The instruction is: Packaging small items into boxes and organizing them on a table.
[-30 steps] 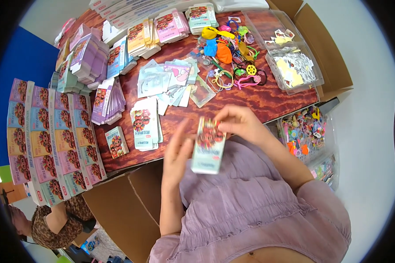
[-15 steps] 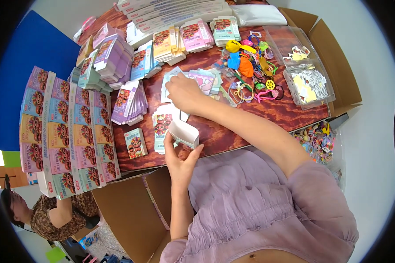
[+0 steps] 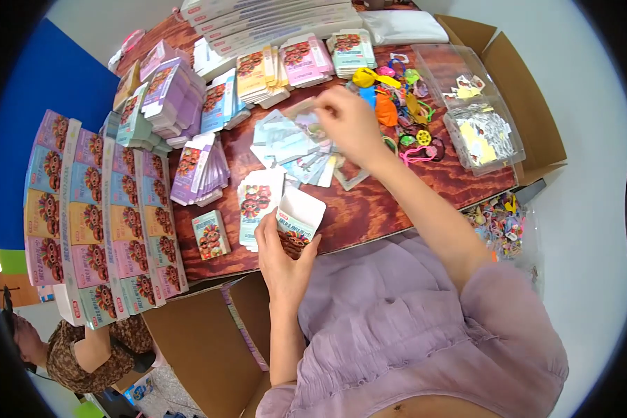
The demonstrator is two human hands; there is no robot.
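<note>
My left hand grips a small open printed carton near the front edge of the wooden table, its open mouth turned up. My right hand reaches out over the table's middle and pinches a flat clear packet above a loose heap of similar packets. A short stack of flat unfolded cartons lies just left of the held carton. A single closed small carton stands further left.
Stacked printed boxes fill the left side. Bundles of flat cartons and card stacks cover the far table. Colourful small toys and clear plastic trays sit right. An open cardboard box stands below. Another person sits lower left.
My right hand has reached further across the table and picked a clear packet off the heap. My left hand keeps the open carton near the table's front edge.
</note>
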